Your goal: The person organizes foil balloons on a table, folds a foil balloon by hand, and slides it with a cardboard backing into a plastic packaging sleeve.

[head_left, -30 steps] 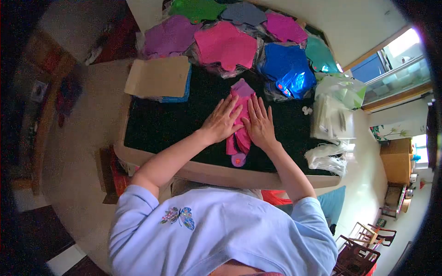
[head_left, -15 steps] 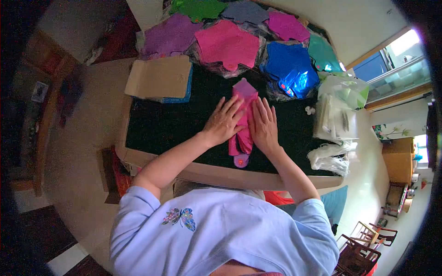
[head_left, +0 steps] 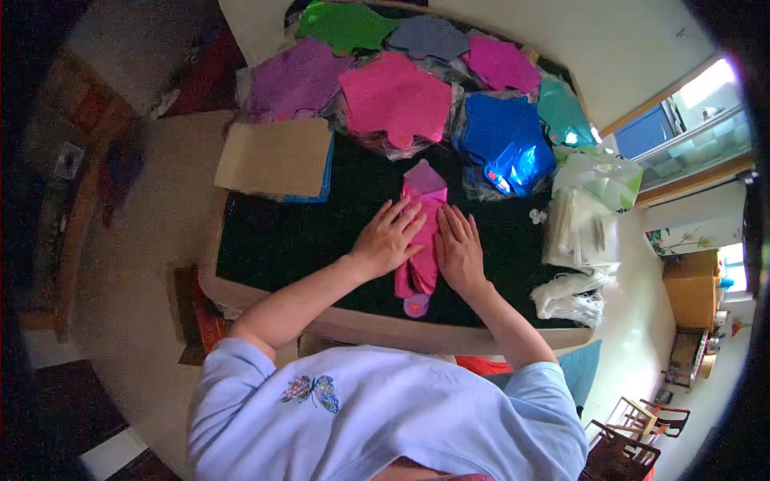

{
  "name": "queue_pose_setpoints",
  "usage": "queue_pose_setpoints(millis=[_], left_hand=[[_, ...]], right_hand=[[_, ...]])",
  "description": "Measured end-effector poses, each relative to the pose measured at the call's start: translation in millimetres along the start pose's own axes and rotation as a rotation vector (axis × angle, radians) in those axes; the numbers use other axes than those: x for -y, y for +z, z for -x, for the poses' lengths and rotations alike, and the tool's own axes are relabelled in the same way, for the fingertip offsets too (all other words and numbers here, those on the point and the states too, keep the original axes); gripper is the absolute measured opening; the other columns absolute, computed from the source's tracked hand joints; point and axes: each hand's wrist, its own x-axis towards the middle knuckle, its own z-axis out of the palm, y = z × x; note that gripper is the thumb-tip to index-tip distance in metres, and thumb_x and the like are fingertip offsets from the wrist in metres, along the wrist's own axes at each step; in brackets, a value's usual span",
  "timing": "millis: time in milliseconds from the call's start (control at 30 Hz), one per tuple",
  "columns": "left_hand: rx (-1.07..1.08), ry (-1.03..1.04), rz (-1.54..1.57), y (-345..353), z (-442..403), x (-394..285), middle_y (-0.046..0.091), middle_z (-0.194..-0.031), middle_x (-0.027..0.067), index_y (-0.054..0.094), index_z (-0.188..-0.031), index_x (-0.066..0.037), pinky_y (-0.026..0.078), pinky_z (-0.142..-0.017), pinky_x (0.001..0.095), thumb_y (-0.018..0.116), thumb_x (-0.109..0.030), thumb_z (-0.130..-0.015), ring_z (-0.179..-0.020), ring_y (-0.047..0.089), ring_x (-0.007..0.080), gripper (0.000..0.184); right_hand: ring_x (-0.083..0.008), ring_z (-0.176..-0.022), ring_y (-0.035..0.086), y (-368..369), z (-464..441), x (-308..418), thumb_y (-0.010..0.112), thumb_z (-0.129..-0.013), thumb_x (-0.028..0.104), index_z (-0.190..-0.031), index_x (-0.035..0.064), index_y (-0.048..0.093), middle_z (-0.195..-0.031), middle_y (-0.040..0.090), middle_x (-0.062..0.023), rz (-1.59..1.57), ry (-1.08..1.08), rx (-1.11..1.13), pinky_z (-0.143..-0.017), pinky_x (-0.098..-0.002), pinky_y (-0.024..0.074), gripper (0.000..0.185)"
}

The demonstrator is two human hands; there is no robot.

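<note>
A folded pink foil balloon (head_left: 427,232) lies lengthwise on the dark green table cover (head_left: 321,240). Its shiny strip has a pale purple pointed end at the far side and a purple tab with a red mark at the near side. My left hand (head_left: 391,239) rests flat on its left part, fingers spread over the foil. Along the right edge, my right hand (head_left: 459,250) lies with fingers stretched out, touching the foil. Neither hand grips anything.
Stacks of flat foil shapes stand across the back, among them pink (head_left: 397,98), blue (head_left: 505,136) and purple (head_left: 297,76). A cardboard sheet (head_left: 277,156) lies at left. Clear plastic bags (head_left: 581,228) and a bundle of white string (head_left: 569,301) lie at right.
The whole view has shifted, so the table appears lower. Both hands stay on the folded foil balloon with little movement relative to it.
</note>
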Motion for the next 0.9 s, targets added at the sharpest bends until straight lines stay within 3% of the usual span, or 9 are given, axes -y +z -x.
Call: queue_pose_setpoints(millis=[433,500,633,900], left_hand=[[-0.012,0.002,-0.004,5,0,2,0.042,-0.131,0.0141,0.052,-0.116,-0.003,0.028,-0.103,0.0464,0.060,-0.035,-0.078,-0.125,0.035,0.0314,0.051],[-0.056,0.013,-0.010,6,1,2,0.043,-0.129,0.0141,0.053,-0.115,-0.003,0.029,-0.103,0.0461,0.060,-0.035,-0.077,-0.124,0.036,0.0309,0.050],[-0.049,0.005,-0.015,8,2,3,0.044,-0.128,0.0142,0.053,-0.115,-0.004,0.029,-0.103,0.0460,0.060,-0.035,-0.078,-0.124,0.036,0.0308,0.049],[-0.026,0.003,-0.020,5,3,2,0.041,-0.132,0.0141,0.048,-0.123,-0.005,0.028,-0.103,0.0453,0.058,-0.036,-0.081,-0.127,0.033,0.0302,0.053]], right_hand=[[-0.0335,-0.121,0.038,24,-34,-18,0.050,-0.079,0.017,-0.127,-0.0026,0.039,-0.129,0.041,-0.0193,0.068,0.020,0.007,-0.101,-0.0473,0.0295,0.052],[-0.0346,-0.121,0.037,25,-31,-20,0.049,-0.082,0.018,-0.128,-0.0027,0.036,-0.130,0.040,-0.0202,0.050,-0.051,-0.097,-0.101,-0.0475,0.0294,0.053],[-0.0343,-0.129,0.029,8,-12,-12,0.053,-0.085,0.027,-0.136,0.0065,0.030,-0.139,0.029,-0.0193,0.000,-0.036,0.030,-0.104,-0.0460,0.0251,0.060],[-0.0343,-0.131,0.024,-28,38,-1,0.056,-0.082,0.037,-0.139,0.0129,0.026,-0.141,0.026,-0.0188,-0.036,-0.064,0.179,-0.106,-0.0463,0.0212,0.069]])
